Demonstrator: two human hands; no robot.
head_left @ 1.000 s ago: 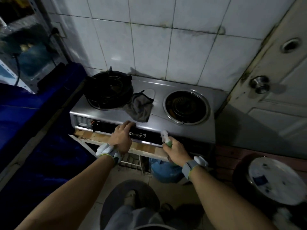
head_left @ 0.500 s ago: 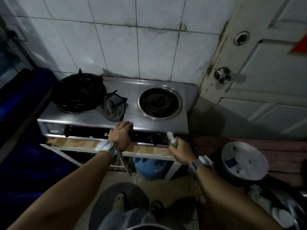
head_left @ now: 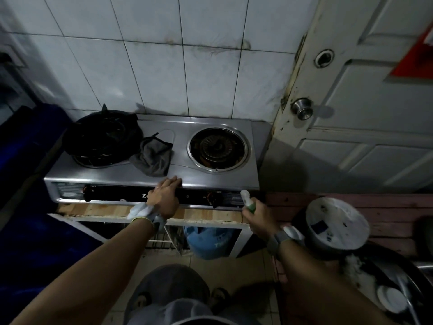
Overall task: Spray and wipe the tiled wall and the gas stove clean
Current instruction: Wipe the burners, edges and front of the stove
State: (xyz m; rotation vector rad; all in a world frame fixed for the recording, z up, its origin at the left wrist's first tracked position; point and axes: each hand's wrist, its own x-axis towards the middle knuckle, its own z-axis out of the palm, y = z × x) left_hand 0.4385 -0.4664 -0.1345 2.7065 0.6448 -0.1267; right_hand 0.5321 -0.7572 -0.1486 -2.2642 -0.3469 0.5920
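— Gripping anything, that left hand (head_left: pixel 165 199)?

— No. It rests on the front edge of the gas stove (head_left: pixel 181 165). The fingers (head_left: pixel 172 180) lie together and nearly straight on the steel top, and the palm is over the black control panel. It holds nothing.

— And the cloth?

— The grey cloth (head_left: pixel 153 158) sits crumpled on the stove top between the two burners, just beyond those fingertips. It looks untouched.

— The right hand (head_left: pixel 259 219)?

— It's wrapped tight round a spray bottle (head_left: pixel 248 201). The white nozzle and green neck stick out above the fist, and the rest of the bottle is hidden inside the hand. It is held just off the stove's front right corner, near the right control knob (head_left: pixel 215 198).

— Finger on the trigger?

— I cannot tell from this angle.

— And the wall?

— The tiled wall (head_left: pixel 164 66) rises straight behind the stove, with dark streaks along its grout lines. A white door (head_left: pixel 375 127) stands to its right. The stove sits on a wooden shelf (head_left: pixel 100 210), with a blue gas cylinder (head_left: pixel 207 242) below it.
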